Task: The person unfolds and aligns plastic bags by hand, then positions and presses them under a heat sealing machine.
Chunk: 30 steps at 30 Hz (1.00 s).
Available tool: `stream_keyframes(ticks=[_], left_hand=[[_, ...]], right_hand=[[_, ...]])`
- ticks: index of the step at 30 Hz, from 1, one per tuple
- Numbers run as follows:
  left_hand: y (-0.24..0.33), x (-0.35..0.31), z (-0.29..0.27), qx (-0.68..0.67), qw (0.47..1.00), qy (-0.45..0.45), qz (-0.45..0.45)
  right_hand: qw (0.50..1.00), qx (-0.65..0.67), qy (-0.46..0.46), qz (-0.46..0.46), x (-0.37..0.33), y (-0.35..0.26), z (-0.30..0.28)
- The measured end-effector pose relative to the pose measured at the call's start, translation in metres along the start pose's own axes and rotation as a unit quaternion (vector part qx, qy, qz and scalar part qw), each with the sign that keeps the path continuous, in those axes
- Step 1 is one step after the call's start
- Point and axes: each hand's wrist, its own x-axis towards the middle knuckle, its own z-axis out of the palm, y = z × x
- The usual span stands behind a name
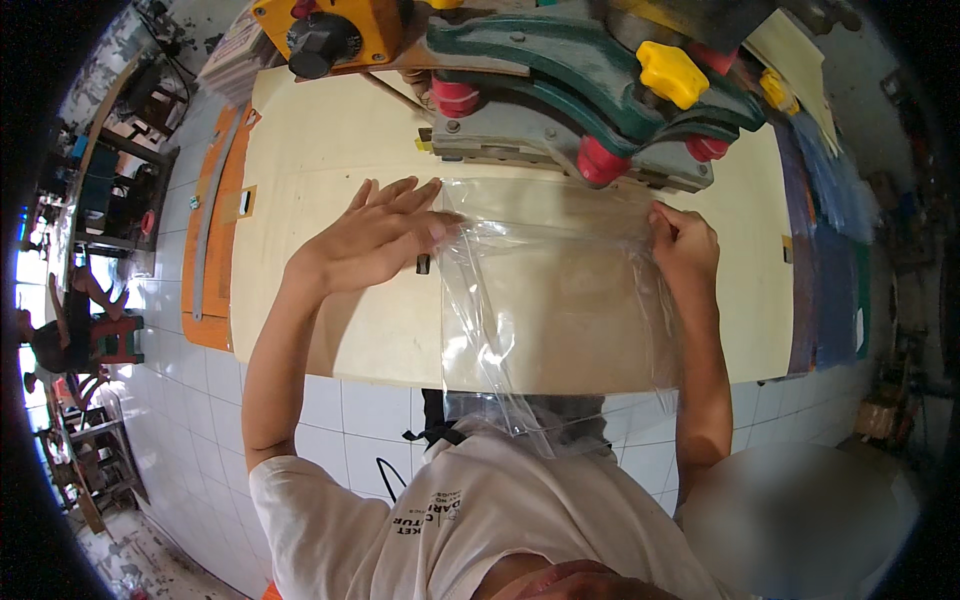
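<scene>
Worktop, cream-surfaced, lies under both hands and spreads beyond them to either side. Clamp press of green and grey metal stands beyond the hands, its long grey bar running crosswise just past the fingertips. Loose bluish plastic sheets at the worktop's edge, well out from the right hand; a steel strip on an orange board, well out from the left.

Clear plastic film lies between the hands, creased and glossy. Long axis appears to run from the bar toward the person, though the fisheye makes this tentative; near end hangs over the worktop edge. Relation of note: far edge of film sits just short of the bar, roughly parallel to it, a hand at each end. Both hands about equally near; neither clearly closer.

Left hand: palm down, fingers spread wide, fingertips and thumb at the film's far left corner; nothing gripped. Right hand: fingers curled in, thumb and forefinger apparently pinching the film's right edge near its far corner, no gap visible.
</scene>
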Motion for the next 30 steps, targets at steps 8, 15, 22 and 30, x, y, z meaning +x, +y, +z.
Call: stream_keyframes(ticks=[8,15,22,30], left_hand=[[0.04,0.005,0.039,0.125,0.983,0.135,0.018],[0.035,0.012,0.061,0.072,0.972,0.221,0.021],[0.033,0.019,0.051,0.134,0.975,0.179,0.01],[0.033,0.025,0.053,0.16,0.968,0.193,0.02]], right_hand=[[0.999,-0.036,0.001,-0.005,-0.001,0.004,0.003],[0.999,-0.031,0.026,-0.02,-0.011,-0.006,0.006],[0.993,-0.082,0.05,-0.07,-0.011,0.005,0.019],[0.994,-0.083,0.042,-0.057,-0.011,0.009,0.021]])
